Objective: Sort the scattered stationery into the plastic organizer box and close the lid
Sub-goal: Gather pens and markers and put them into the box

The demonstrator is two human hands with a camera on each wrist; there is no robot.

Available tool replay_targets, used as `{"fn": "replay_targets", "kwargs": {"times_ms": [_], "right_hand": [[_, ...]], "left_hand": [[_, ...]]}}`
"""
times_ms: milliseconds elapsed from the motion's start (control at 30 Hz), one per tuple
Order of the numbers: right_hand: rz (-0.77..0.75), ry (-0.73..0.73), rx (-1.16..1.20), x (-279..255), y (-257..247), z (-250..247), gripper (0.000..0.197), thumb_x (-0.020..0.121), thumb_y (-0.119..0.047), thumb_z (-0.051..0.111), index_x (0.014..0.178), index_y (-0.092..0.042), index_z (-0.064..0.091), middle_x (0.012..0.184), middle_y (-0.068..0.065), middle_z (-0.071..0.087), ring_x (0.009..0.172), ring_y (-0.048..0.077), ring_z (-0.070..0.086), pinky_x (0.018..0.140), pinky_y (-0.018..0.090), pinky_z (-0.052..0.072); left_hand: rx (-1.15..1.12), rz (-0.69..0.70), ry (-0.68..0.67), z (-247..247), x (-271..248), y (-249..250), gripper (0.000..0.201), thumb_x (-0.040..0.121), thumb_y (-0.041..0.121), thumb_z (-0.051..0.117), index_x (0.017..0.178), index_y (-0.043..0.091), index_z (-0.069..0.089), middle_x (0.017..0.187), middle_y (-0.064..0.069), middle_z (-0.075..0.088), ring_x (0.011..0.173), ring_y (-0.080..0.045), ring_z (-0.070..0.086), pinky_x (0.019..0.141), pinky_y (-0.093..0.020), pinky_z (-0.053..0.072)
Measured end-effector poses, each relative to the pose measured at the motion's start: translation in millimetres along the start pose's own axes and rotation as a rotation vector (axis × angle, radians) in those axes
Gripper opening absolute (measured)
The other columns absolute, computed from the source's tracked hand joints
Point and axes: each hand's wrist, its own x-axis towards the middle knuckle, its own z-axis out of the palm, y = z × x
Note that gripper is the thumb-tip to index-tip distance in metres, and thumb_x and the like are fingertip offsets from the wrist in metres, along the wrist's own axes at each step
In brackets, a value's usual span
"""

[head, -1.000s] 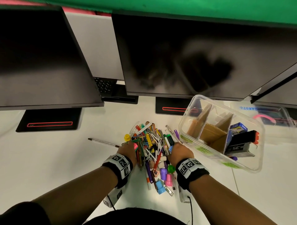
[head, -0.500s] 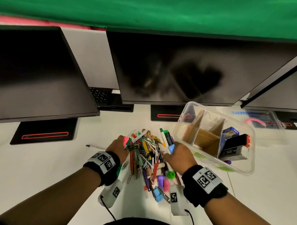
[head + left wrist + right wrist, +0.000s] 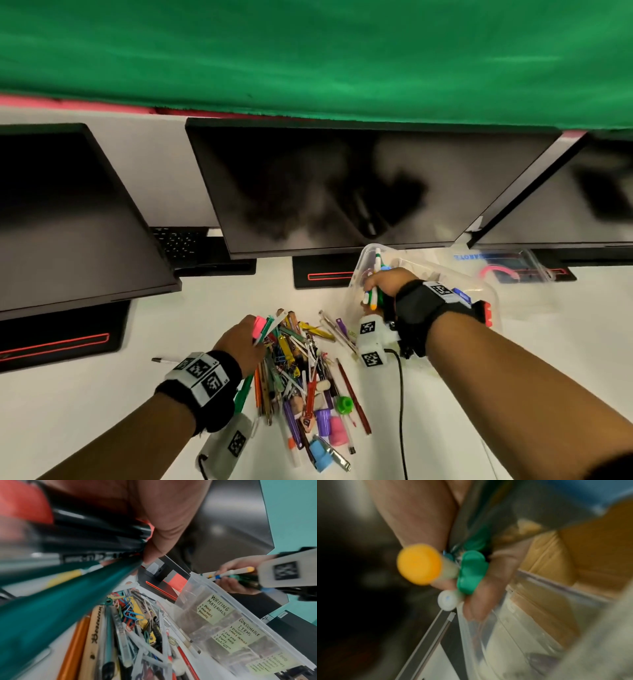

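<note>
Right hand, fingers curled round markers, has moved from pile to over box; left hand clutches pens beside pile; drop-in next.

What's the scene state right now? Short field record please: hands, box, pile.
left hand: grips a bundle of pens over the pile
right hand: grips markers at the box's left end
box: clear, lid off, cardboard dividers inside
labels: "Writing Materials", "Consumable Items", third blurred
pile: pens, pencils, clips, erasers, loose on the desk
lid: on the desk right of the box
stray pen: left of the pile
</note>
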Motion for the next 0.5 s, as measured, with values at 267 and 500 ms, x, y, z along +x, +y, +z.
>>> {"fn": "replay_targets", "kwargs": {"times_ms": [267, 500], "right_hand": [[-0.025, -0.019, -0.226, 31.9, 8.1, 12.9, 0.050, 0.086, -0.002, 0.055, 0.134, -0.002, 0.042, 0.125, 0.012, 0.051, 0.100, 0.026, 0.055, 0.068, 0.027, 0.046], [-0.138, 0.115, -0.627, 39.8, 4.9, 22.1, 0.059, 0.092, -0.025, 0.054, 0.144, -0.011, 0.030, 0.151, 0.008, 0.031, 0.139, 0.027, 0.032, 0.114, 0.037, 0.030]], "left_hand": [[-0.054, 0.083, 0.023, -8.8, -4.7, 17.2, 0.036, 0.091, 0.016, 0.050, 0.126, 0.011, 0.042, 0.105, -0.004, 0.057, 0.087, -0.019, 0.052, 0.075, -0.025, 0.041], [-0.116, 0.158, 0.063, -16.4, -7.1, 56.1, 0.031, 0.090, 0.016, 0.052, 0.120, 0.013, 0.046, 0.094, -0.003, 0.054, 0.085, -0.021, 0.053, 0.073, -0.025, 0.040]]}}
